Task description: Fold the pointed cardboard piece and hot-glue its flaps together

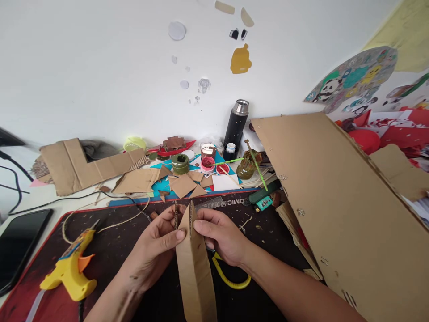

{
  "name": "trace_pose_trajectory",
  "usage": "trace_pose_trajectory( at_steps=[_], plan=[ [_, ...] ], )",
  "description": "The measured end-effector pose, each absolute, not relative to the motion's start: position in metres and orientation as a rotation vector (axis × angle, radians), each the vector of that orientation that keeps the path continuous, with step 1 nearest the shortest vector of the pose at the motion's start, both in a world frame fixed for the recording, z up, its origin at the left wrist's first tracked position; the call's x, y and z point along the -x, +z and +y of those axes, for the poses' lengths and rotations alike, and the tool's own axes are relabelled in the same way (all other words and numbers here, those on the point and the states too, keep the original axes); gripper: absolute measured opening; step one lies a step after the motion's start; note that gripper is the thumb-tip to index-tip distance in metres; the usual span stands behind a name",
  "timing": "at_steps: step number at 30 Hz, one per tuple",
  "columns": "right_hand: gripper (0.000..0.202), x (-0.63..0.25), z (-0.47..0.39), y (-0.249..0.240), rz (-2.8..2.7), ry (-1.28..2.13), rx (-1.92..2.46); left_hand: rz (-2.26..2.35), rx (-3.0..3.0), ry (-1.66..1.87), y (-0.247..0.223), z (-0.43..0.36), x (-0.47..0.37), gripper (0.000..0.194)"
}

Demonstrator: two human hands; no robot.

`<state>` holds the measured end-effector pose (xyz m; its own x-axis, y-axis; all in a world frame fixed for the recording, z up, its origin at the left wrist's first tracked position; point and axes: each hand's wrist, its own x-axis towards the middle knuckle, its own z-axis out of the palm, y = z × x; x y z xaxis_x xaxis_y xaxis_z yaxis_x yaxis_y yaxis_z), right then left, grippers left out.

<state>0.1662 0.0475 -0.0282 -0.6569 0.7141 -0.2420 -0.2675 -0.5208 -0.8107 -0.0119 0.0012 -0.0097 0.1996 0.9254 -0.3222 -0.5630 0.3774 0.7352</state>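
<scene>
Seen from the head camera, both forearms come up from the bottom edge and meet over the middle of a dark desk mat [110, 250]. The left hand [159, 243] lies palm inward, wrist bent a little, its thumb pressed flat against the left face of a folded cardboard strip [194, 273]; the other fingers curl round behind the piece. The right hand [223, 237] mirrors it from the other side, thumb and forefinger closed on the strip's top edge, the remaining fingers bent loosely toward the mat. Both hands grip the cardboard firmly, pinching near its upper end.

The strip is long and narrow. Its long axis runs from the bottom of the picture, close to the person, up and away toward the wall, and its far end stands between the two thumbs, showing two raw corrugated edges side by side. It is held above the mat, roughly centred between the arms.

A yellow glue gun [72, 268] lies on the mat to the left, well apart from the hands, with a dark phone [20, 243] further left on the table. A yellow loop of cord [231, 279] lies just under the right wrist. A big cardboard sheet [335, 201] leans on the right. Behind the hands lie cardboard scraps [182, 183], small paint pots [208, 163] and a black flask [236, 125] by the white wall.
</scene>
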Motion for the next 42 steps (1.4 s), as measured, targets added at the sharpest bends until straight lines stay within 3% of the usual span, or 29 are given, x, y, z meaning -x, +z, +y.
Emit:
trace_pose_trajectory(
  at_steps=[31,42],
  plan=[
    [0.046,-0.1642,0.0523,-0.0315,-1.077,2.058,0.895,0.839,-0.439,1.092,-0.0117,0.0074,0.0072,0.038],
    [0.044,-0.1644,0.0511,-0.0318,-1.158,2.071,0.874,0.938,-0.523,1.065,-0.0099,0.0067,0.0045,0.068]
  ],
)
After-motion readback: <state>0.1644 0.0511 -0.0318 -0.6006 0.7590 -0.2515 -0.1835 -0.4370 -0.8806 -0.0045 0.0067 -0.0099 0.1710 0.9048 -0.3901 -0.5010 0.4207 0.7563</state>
